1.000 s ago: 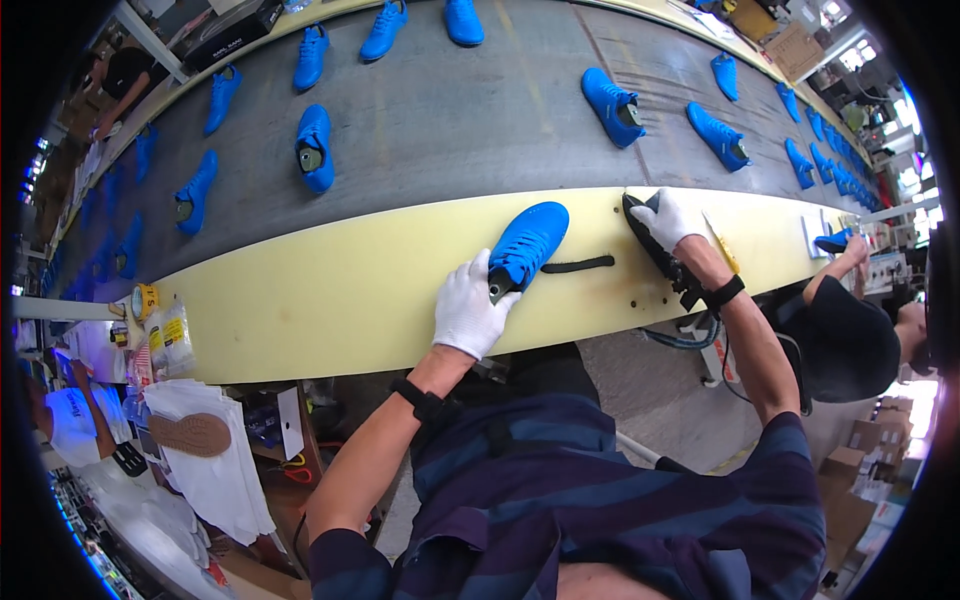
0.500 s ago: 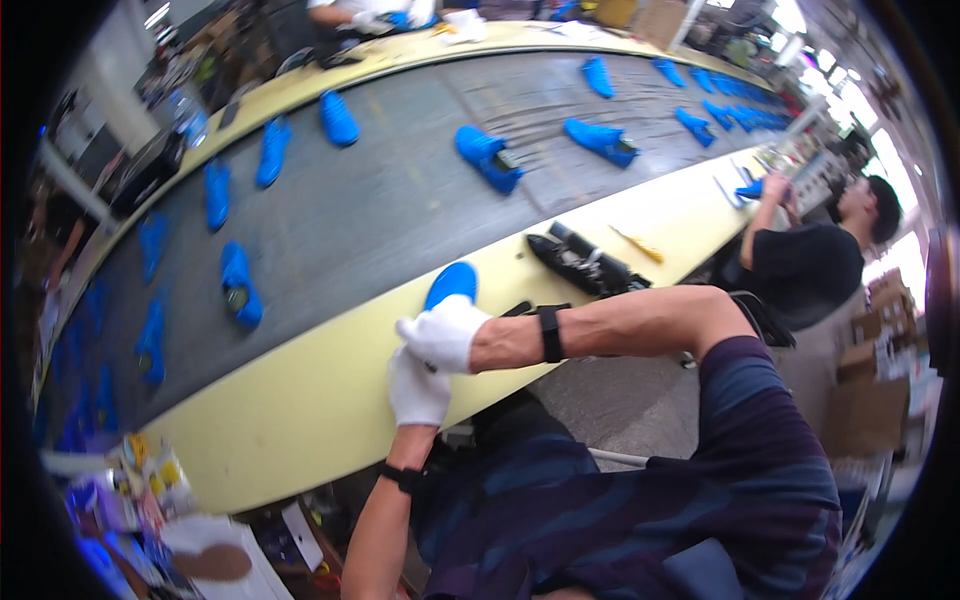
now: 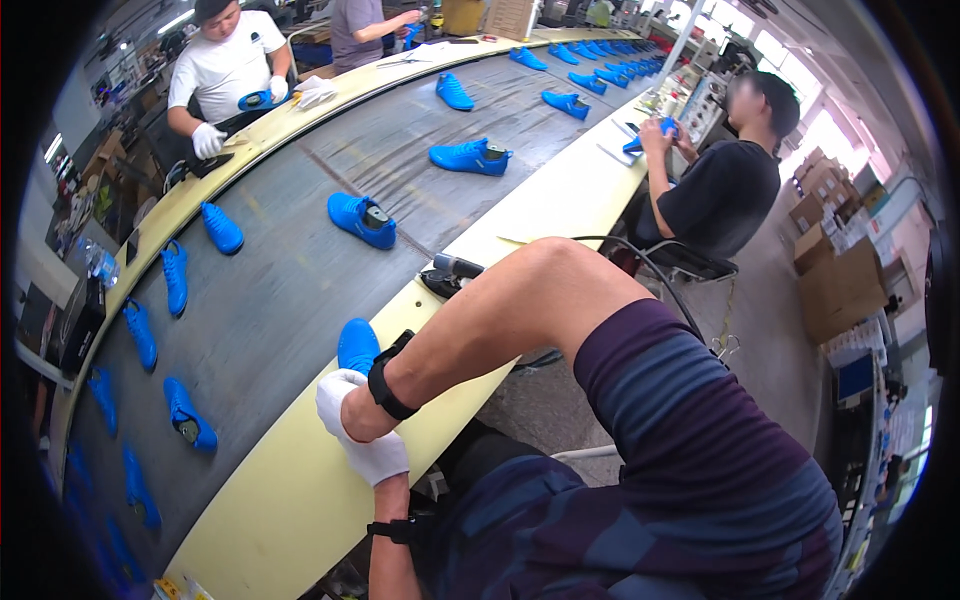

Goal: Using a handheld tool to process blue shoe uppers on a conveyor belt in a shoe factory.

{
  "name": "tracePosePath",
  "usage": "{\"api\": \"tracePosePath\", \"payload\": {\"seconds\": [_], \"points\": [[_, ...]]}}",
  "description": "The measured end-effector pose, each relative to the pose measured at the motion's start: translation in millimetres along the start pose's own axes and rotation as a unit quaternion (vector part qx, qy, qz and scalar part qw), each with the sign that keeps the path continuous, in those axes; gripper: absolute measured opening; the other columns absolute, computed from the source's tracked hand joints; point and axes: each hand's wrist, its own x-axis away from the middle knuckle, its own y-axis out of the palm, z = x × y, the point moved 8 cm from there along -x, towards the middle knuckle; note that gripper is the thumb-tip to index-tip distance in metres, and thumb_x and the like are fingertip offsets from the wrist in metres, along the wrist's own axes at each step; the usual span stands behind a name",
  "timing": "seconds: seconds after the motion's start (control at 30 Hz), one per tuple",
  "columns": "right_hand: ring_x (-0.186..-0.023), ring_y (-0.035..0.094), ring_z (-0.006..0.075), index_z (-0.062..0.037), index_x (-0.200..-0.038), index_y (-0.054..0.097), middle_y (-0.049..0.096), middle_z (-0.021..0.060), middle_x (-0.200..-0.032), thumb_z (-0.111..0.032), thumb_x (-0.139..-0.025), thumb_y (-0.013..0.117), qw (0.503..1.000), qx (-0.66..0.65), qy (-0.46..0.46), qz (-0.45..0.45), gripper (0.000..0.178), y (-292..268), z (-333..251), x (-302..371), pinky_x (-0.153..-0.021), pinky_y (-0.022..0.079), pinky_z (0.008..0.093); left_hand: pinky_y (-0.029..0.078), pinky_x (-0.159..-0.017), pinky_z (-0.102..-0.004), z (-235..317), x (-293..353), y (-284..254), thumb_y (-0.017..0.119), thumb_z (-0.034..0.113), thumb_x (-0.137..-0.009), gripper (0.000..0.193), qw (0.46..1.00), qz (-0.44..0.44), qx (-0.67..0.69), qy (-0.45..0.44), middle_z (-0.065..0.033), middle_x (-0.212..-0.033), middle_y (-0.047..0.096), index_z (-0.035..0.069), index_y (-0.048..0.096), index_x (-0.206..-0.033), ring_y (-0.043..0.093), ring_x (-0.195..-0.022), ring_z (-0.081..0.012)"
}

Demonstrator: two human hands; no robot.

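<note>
When viewed from above, dark grey belt [image 3: 280,300] curved by the lens, rising from lower left to upper right, with blue shoes [image 3: 362,220] spaced along its length. Beside the near edge, pale yellow table [image 3: 260,500]. At right of centre, striped sleeve [image 3: 670,385], with bare right forearm [image 3: 480,325] reaching down and left from a sharply bent elbow. Farther along the same side, person in black [image 3: 725,205], seated, both hands at a small blue shoe [image 3: 650,136]. At far right, brown boxes [image 3: 845,285] in piles. Across the belt, person in white [image 3: 225,70], gloved.

Over the table, right hand [image 3: 338,402] and left hand [image 3: 378,460], both in white gloves — right crossed over left, touching. Fingers of both hidden from this angle: cannot tell whether wide, narrow or closed around anything. Just beyond the right hand, near blue shoe [image 3: 357,343], toe toward the belt, other end covered — cannot tell whether resting on the table. Close to the right forearm, black object [image 3: 438,284], partly hidden. Smallest, black wristbands [image 3: 393,530], one per arm.
</note>
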Motion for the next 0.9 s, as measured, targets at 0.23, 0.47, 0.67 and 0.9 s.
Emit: {"api": "tracePosePath", "payload": {"seconds": [0.23,0.47,0.67,0.9], "points": [[-0.073,0.077,0.0358,0.0005,-0.102,0.064,0.075,0.0156,-0.077,-0.017,-0.08,0.077,0.907,-0.361,0.019,0.217,0.03,42,23,15,-0.058,0.057,0.0501,0.057,-0.084,-0.0482,55,-16,6,0.071,0.025,-0.097,0.035,0.998,-0.007,-0.055,-0.02,-0.0237,-0.109,0.073,0.001,0.06,-0.121,0.072,-0.106,-0.0417],[-0.054,0.069,0.0353,-0.0026,-0.095,0.056,0.065,0.0154,-0.067,-0.012,-0.092,0.06,0.812,-0.446,0.174,0.333,0.011,58,16,35,-0.044,0.052,0.047,0.053,-0.085,-0.0563,48,-26,7,0.075,0.029,-0.093,0.042,0.993,-0.037,-0.114,-0.017,-0.024,-0.105,0.07,0.0,0.058,-0.118,0.068,-0.104,-0.0462],[-0.069,0.072,0.047,-0.0017,-0.112,0.051,0.071,0.0264,-0.082,-0.016,-0.097,0.061,0.756,-0.578,0.161,0.26,0.023,93,27,46,-0.059,0.058,0.0558,0.053,-0.093,-0.0565,31,-21,17,0.074,0.026,-0.093,0.058,0.983,0.02,-0.167,0.08,-0.0245,-0.124,0.063,0.002,0.051,-0.14,0.061,-0.12,-0.0433],[-0.078,0.074,0.0409,-0.0089,-0.128,0.059,0.072,0.0198,-0.087,-0.009,-0.097,0.069,0.709,-0.603,0.13,0.34,0.033,77,61,71,-0.069,0.058,0.0488,0.057,-0.09,-0.0526,25,-20,1,0.081,0.027,-0.089,0.075,0.981,-0.01,-0.185,0.058,-0.0212,-0.126,0.059,-0.001,0.044,-0.147,0.061,-0.117,-0.0408]]}}
